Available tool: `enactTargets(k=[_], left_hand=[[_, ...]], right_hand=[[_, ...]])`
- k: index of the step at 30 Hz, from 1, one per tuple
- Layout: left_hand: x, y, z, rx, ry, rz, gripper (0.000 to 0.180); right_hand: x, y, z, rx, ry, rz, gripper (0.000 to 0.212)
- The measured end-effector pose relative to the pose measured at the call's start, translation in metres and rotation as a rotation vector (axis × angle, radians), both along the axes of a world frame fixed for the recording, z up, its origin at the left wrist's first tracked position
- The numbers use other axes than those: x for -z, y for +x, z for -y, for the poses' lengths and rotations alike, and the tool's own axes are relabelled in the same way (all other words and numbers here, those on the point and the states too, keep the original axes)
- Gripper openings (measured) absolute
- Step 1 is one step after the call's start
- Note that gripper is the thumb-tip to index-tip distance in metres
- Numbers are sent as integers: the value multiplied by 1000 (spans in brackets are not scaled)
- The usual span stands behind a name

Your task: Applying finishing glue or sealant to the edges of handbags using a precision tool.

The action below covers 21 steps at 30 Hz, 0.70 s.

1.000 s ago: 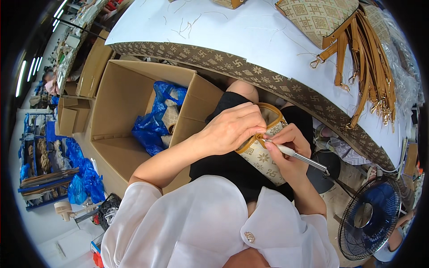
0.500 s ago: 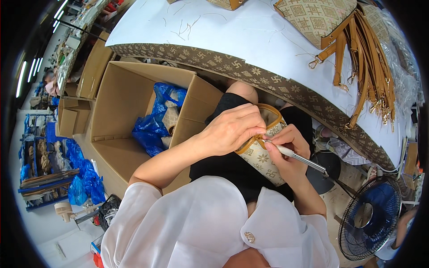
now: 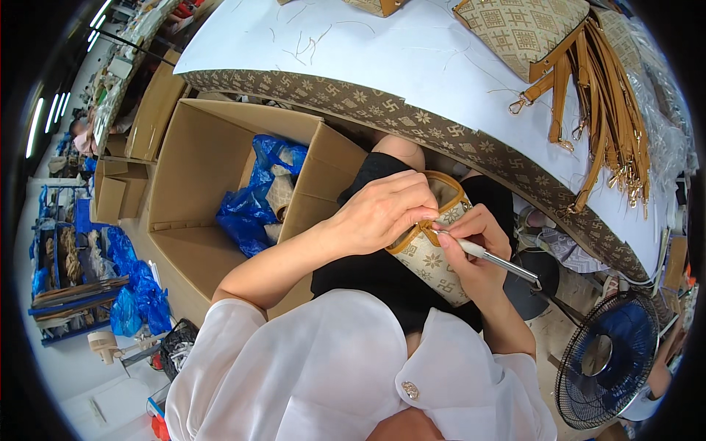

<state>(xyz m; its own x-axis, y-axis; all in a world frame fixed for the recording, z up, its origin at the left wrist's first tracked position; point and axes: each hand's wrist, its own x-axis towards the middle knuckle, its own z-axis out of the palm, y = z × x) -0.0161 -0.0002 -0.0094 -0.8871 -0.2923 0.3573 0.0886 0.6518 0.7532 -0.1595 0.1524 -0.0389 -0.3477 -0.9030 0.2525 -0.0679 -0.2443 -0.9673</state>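
A small beige patterned bag [image 3: 439, 270] with tan edging rests over my lap, its mouth facing the table. My left hand [image 3: 386, 213] is closed at the rim, finger and thumb pinching the tan edging near a corner. In my right hand [image 3: 478, 250] is a slim tool [image 3: 500, 262] with a white handle and a silver rear end, held like a pen. Its thin tip points at the same corner of the rim, close to my left fingertips. Exactly where the tip meets the edging is hidden by my fingers.
A white-topped table [image 3: 412, 62] curves ahead, with loose threads, a patterned bag [image 3: 522, 33] and tan straps with clips [image 3: 599, 110]. An open cardboard box [image 3: 191, 169] holding blue plastic [image 3: 250, 209] stands at my left. A fan [image 3: 607, 360] is at the lower right.
Almost nothing has moved. Both hands keep their grip at the bag's rim, and the tool has shifted only very slightly.
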Motion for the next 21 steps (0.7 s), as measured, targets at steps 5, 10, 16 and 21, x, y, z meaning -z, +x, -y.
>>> enactTargets(k=[5, 10, 16, 21], left_hand=[[0, -4, 1, 16, -11, -2, 8], [13, 16, 8, -258, 133, 0, 19], [10, 4, -10, 142, -490, 79, 52], [-18, 78, 7, -307, -315, -6, 35]], right_hand=[[-2, -2, -1, 5, 28, 13, 15], [-5, 7, 10, -2, -56, 117, 15], [5, -30, -12, 192, -328, 331, 17], [-24, -70, -22, 195, -439, 366, 12]])
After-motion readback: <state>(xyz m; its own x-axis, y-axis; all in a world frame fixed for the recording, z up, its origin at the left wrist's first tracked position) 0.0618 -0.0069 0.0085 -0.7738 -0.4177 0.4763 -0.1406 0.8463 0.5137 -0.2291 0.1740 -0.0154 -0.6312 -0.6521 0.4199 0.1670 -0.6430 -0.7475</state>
